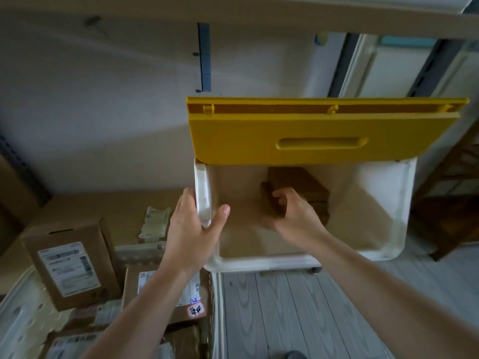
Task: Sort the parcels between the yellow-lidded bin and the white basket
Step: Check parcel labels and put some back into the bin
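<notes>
The white bin (383, 224) stands on the floor with its yellow lid (318, 136) raised upright at the back. Brown cardboard parcels (300, 182) lie stacked deep inside it. My left hand (193, 226) grips the bin's left wall, thumb inside, fingers outside. Reaching into the bin, my right hand (293, 213) curls its fingers round the end of a small brown parcel (270, 200). At the lower left, the white basket (23, 314) holds several labelled cardboard parcels (70, 263).
A wall rises behind the bin and a shelf board runs overhead. Dark wooden furniture (451, 193) stands to the right of the bin. Grey plank floor (298, 314) lies in front. A padded envelope (154, 224) sits behind the basket.
</notes>
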`<state>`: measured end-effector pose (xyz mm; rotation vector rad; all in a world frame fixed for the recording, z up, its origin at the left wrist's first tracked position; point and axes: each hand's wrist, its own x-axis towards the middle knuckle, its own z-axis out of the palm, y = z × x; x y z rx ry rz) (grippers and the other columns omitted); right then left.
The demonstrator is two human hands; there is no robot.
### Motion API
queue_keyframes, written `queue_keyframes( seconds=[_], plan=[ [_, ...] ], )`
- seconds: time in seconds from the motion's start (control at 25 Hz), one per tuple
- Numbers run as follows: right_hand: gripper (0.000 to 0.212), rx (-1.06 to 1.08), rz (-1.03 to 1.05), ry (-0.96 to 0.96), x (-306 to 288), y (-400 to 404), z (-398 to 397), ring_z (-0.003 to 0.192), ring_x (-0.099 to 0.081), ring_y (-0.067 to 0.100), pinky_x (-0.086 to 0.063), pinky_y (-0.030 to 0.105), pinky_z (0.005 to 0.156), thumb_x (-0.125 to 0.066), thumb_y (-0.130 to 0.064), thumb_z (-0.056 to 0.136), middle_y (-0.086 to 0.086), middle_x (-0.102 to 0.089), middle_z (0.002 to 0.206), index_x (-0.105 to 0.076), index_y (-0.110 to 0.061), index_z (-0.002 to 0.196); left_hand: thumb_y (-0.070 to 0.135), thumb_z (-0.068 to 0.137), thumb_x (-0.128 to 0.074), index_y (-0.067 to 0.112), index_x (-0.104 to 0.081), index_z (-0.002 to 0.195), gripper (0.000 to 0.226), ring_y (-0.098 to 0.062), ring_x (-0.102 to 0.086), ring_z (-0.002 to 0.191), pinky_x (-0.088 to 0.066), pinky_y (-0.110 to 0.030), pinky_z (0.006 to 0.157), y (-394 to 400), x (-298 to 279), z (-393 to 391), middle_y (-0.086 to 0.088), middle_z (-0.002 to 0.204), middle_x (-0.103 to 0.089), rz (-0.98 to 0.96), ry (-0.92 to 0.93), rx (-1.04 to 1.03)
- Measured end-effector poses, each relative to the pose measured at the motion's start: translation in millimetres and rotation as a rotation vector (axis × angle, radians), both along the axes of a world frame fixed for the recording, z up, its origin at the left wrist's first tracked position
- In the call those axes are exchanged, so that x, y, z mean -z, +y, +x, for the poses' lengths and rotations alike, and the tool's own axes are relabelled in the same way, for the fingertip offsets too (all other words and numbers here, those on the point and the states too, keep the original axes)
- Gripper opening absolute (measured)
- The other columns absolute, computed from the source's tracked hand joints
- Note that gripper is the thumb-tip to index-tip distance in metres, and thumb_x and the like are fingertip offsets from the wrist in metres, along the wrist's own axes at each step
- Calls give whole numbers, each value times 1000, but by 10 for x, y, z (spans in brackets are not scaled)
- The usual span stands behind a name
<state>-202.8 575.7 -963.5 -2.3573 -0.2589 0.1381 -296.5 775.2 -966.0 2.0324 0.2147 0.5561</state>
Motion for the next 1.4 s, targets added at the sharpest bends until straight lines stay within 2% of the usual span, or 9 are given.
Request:
queue_keyframes(
  seconds=[0.16, 0.32, 0.44, 0.56, 0.68, 0.8, 1.04, 1.28, 1.4],
  plan=[
    [71, 84, -168, 65, 281, -36, 531, 124, -51, 32, -49, 42, 97, -76, -38, 82, 8, -50, 137, -41, -27, 143, 33, 95, -66, 21, -57, 95, 15, -18, -63, 72, -53, -34, 62, -23, 8, 105, 1, 82, -64, 48, -79, -124],
    [67, 171, -273, -104, 518, -6, 928, 139, -32, 41, -32, 49, 109, -62, -55, 90, 16, -40, 150, -42, -21, 144, 20, 96, -63, 21, -61, 93, 4, -13, -58, 58, -44, -21, 51, -21, 68, 186, 4, 71, -63, 17, -62, -144],
    [94, 357, -313, -79, 670, -189, 1146, 144, -25, 44, -28, 51, 114, -59, -72, 84, 24, -31, 156, -35, -14, 153, 14, 96, -57, 17, -57, 87, 11, -18, -49, 52, -40, -30, 49, -38, 180, 250, -1, 64, -56, -8, -59, -137],
    [100, 423, -384, -33, 732, -352, 1240, 143, -28, 41, -25, 47, 114, -68, -70, 78, 25, -36, 153, -42, -6, 149, 15, 99, -55, 14, -60, 92, 8, -17, -50, 51, -43, -33, 47, -57, 219, 265, -7, 65, -58, -45, -46, -134],
    [89, 374, -496, -104, 762, -350, 1279, 134, -38, 39, -24, 45, 111, -68, -75, 73, 23, -50, 141, -57, -15, 137, 16, 100, -54, 14, -62, 101, 8, -11, -47, 48, -43, -29, 46, -76, 219, 258, -9, 65, -59, -64, -45, -129],
    [90, 348, -510, -116, 799, -312, 1275, 130, -40, 41, -30, 48, 106, -73, -74, 66, 20, -51, 137, -52, -27, 140, 16, 101, -54, 15, -61, 103, 8, -13, -45, 47, -44, -36, 48, -78, 225, 255, -14, 65, -59, -80, -42, -133],
    [77, 472, -131, 28, 714, -206, 1269, 125, -56, 38, -46, 44, 101, -64, -71, 81, 15, -63, 131, -58, -14, 133, 18, 102, -53, 17, -60, 104, 8, -13, -45, 48, -44, -39, 51, -82, 191, 228, -17, 69, -62, -110, -8, -112],
    [76, 496, -129, 62, 565, -88, 1191, 132, -52, 38, -45, 41, 99, -62, -53, 95, 19, -53, 143, -37, -2, 146, 19, 103, -53, 17, -62, 109, 11, -15, -48, 48, -46, -31, 49, -82, 123, 198, -19, 73, -65, -132, 48, -89],
    [68, 540, 33, 141, 557, 30, 1177, 123, -60, 40, -52, 45, 95, -63, -49, 93, 18, -60, 133, -45, -5, 142, 19, 103, -53, 17, -61, 107, 10, -26, -54, 53, -48, -36, 53, -88, 117, 195, -20, 79, -68, -123, 48, -92]
  ],
)
